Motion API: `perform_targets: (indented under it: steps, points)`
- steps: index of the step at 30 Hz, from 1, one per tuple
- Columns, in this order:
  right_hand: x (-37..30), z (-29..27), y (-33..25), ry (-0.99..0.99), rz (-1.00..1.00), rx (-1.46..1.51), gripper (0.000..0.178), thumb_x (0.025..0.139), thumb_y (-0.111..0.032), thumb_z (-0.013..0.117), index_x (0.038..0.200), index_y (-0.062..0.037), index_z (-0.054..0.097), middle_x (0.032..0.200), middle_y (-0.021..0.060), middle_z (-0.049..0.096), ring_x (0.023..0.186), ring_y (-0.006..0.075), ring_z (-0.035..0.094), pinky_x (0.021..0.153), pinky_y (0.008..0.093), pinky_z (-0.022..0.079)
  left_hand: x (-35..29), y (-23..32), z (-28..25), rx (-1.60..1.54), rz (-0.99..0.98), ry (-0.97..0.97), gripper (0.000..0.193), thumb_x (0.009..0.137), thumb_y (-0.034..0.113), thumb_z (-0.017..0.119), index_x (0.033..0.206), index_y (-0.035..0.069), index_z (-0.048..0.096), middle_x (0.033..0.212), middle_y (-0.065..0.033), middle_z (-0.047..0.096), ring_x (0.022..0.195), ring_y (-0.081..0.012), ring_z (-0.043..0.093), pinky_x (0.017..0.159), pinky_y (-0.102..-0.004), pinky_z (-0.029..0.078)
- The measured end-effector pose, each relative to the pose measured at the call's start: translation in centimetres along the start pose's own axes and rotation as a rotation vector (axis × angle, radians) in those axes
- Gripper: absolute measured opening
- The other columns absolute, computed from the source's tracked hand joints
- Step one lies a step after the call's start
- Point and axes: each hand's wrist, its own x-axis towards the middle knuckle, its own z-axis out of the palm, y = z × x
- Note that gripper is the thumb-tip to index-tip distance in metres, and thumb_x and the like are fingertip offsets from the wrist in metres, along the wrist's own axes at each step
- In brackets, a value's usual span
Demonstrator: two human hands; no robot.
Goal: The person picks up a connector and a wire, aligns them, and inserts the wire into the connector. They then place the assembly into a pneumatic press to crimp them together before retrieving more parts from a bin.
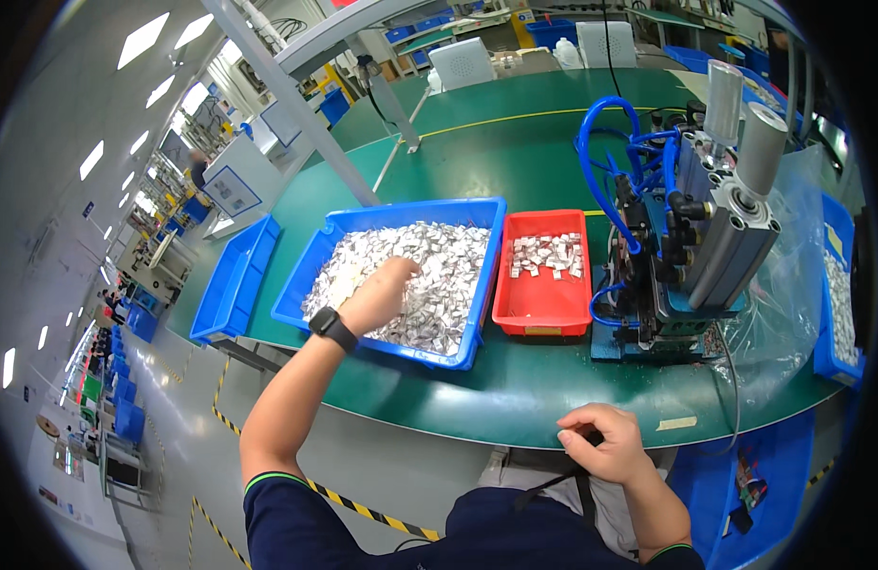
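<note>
My left hand [380,293], with a black watch [333,329] on its wrist, reaches into a large blue bin [489,285]. Small white and silvery flat pieces [434,313] fill that bin in a heap. The fingers bend down toward the heap, and their tips are hidden. By the table's front edge, my right hand [610,445] is curled with thumb and fingers close together; something dark shows between them, too small to name. Between the bin and a machine stands a red tray [543,309] with a smaller lot of similar pieces [550,255] in its far half.
A pneumatic press [676,228] with blue hoses and metal cylinders stands right of the red tray. An empty-looking blue tray [235,278] lies at the left. Clear plastic sheeting [781,275] and another blue bin [840,313] are at the right. A metal frame post [296,104] rises behind.
</note>
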Motion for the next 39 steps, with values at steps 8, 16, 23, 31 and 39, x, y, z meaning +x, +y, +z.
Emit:
perform_targets:
  steps: [8, 16, 23, 31, 39]
  points:
    - [0.0, -0.1, 0.3, -0.045, 0.1, 0.08, 0.016, 0.079, -0.005, 0.07, 0.093, 0.0009, 0.065, 0.077, 0.0064, 0.064, 0.065, 0.0093, 0.061, 0.058, 0.0217, 0.049, 1.3, 5.5, 0.4, 0.056, 0.057, -0.142, 0.032, 0.086, 0.021, 0.062, 0.108, -0.001, 0.057, 0.099, -0.021, 0.056, 0.097, -0.0367, 0.055, 0.086, -0.0411, 0.045]
    - [0.1, -0.3, 0.2, -0.095, 0.087, 0.042, 0.017, 0.079, -0.006, 0.07, 0.093, 0.0014, 0.065, 0.078, 0.0067, 0.063, 0.063, 0.0097, 0.06, 0.056, 0.0223, 0.049, 0.9, 6.3, 1.7, 0.245, -0.045, -0.374, 0.071, 0.077, 0.048, 0.063, 0.138, 0.018, 0.04, 0.132, -0.0268, 0.04, 0.12, -0.0471, 0.041, 0.099, -0.0498, 0.039]
    - [0.4, -0.5, 0.1, -0.105, 0.07, 0.013, 0.016, 0.079, -0.006, 0.069, 0.093, 0.0009, 0.065, 0.076, 0.0066, 0.062, 0.061, 0.0099, 0.06, 0.054, 0.0225, 0.049, 1.6, 7.6, 2.1, 0.244, -0.028, -0.344, 0.056, 0.075, 0.029, 0.064, 0.126, 0.012, 0.048, 0.115, -0.0208, 0.05, 0.091, -0.0438, 0.058, 0.08, -0.0489, 0.049]
    - [0.3, -0.4, -0.2, -0.096, 0.096, 0.024, 0.014, 0.078, -0.005, 0.07, 0.09, 0.0015, 0.066, 0.074, 0.0076, 0.063, 0.062, 0.0109, 0.06, 0.056, 0.0223, 0.048, 3.3, 6.0, 1.1, 0.034, 0.001, -0.277, 0.038, 0.075, 0.017, 0.066, 0.108, 0.005, 0.052, 0.098, -0.0205, 0.056, 0.089, -0.0367, 0.058, 0.077, -0.0416, 0.048]
    - [0.3, -0.5, -0.2, -0.103, 0.094, 0.005, 0.014, 0.077, -0.005, 0.07, 0.089, 0.0013, 0.066, 0.074, 0.0073, 0.063, 0.062, 0.0109, 0.06, 0.055, 0.0224, 0.048, 4.8, 4.3, -3.2, -0.364, -0.467, -0.047, 0.027, 0.084, 0.019, 0.068, 0.102, 0.004, 0.054, 0.077, -0.0008, 0.057, 0.069, -0.0068, 0.056, 0.059, -0.0238, 0.045]
